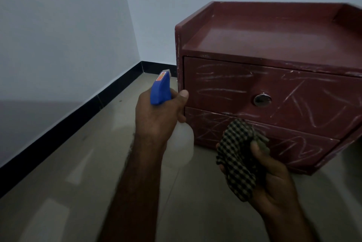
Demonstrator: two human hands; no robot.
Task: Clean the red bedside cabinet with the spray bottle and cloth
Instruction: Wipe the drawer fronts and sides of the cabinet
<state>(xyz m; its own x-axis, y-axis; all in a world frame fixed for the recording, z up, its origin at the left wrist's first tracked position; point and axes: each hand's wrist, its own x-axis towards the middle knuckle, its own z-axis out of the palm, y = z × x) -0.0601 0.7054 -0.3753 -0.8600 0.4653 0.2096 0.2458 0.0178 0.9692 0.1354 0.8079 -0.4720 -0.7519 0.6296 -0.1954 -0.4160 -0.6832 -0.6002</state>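
Gripping the translucent white plastic spray bottle with the blue trigger head (pixel 160 91), the left hand (pixel 156 118) has its fingers curled round the neck, just beside the left front corner of the dark red two-drawer bedside cabinet (pixel 254 32). The right hand (pixel 274 179) clutches a bunched black-and-cream checked cloth (pixel 237 155) low in front of the lower drawer; whether the cloth touches the drawer, I cannot tell. The cabinet stands on the glossy tiled floor (pixel 78 163) by the pale wall, its drawer fronts scribbled with pale marks around a round metal knob (pixel 262 100). The nozzle seems to point past the cabinet's left edge, so a squeeze now would likely wet floor or wall instead, leaving slick tiles. The wadded cloth may smear rather than lift.
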